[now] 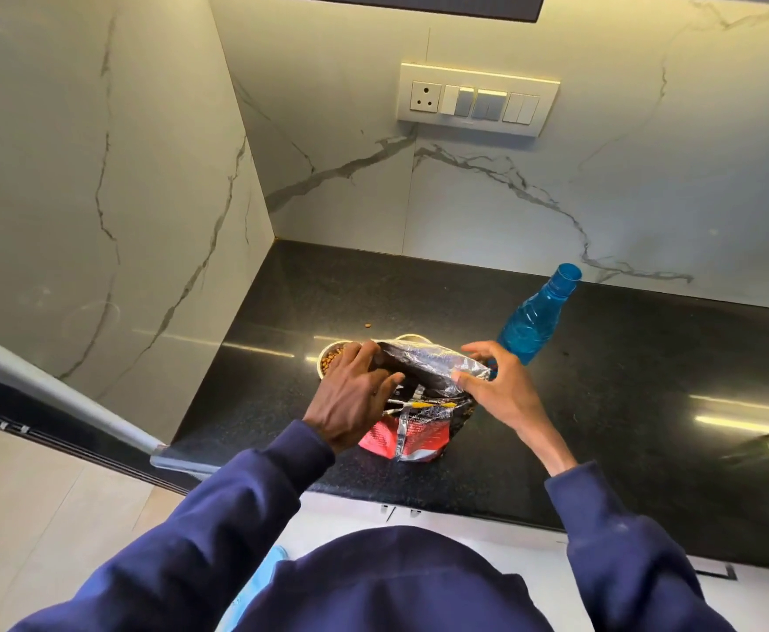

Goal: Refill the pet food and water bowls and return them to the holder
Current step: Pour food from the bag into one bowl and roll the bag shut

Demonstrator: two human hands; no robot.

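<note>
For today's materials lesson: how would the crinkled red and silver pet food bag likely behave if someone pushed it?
The crinkled red and silver pet food bag looks floppy: its foil top creases under both hands. It probably slides easily on the polished black counter, and may slump rather than tip.

Navy long-sleeve sweatshirt [387, 581], cuffs ribbed, no markings.

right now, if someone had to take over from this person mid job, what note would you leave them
Left hand and right hand: both gripping the top of the food bag, which stands on the black counter.
Food bowl, behind the bag: holds kibble; one piece has spilled behind it.
Second bowl rim: contents hidden.
Blue bottle: open, at right.
Left: water, returning bowls; holder not in view.
</note>
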